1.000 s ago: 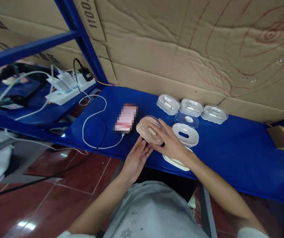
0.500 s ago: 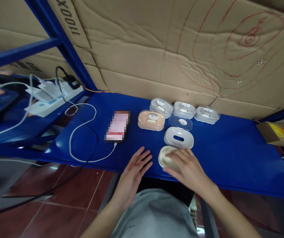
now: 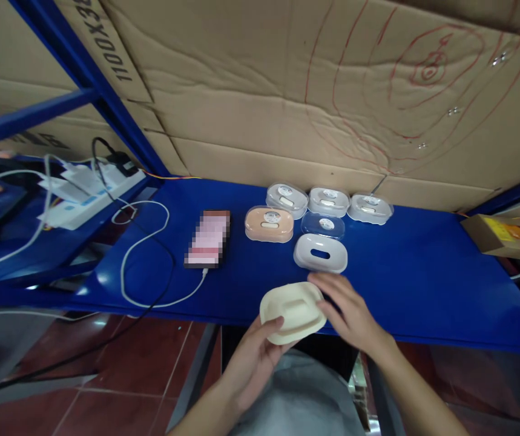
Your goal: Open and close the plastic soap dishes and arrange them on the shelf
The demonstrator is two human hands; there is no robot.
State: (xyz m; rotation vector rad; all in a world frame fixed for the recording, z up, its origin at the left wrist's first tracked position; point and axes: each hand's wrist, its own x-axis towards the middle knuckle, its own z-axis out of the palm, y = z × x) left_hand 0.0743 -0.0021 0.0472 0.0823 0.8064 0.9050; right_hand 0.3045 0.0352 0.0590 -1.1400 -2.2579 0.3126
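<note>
A: What are the person's hands on?

B: Both are on a cream oval tray (image 3: 292, 310), held just off the near edge of the blue shelf (image 3: 423, 284). The left hand (image 3: 255, 354) cups it from below, thumb over the near rim. The right hand (image 3: 349, 307) grips its right end, fingers bent around the edge.

A: So neither hand is released?

B: No, both are closed on the tray, which sits tilted between them, hollow side up.

A: What lies beyond it?

B: A white oval insert with a slot (image 3: 320, 253) rests on the shelf just behind the tray. Behind that is a clear lid (image 3: 322, 224), and to its left a peach box under a clear lid (image 3: 269, 223). Three closed clear-topped boxes (image 3: 329, 201) stand in a row against the cardboard wall (image 3: 260, 91).

A: And to the left?

B: A phone (image 3: 207, 238) lies flat, well apart from the hands, with a white cable (image 3: 141, 254) looping away from it toward a power strip (image 3: 89, 194) on the neighbouring shelf.
</note>
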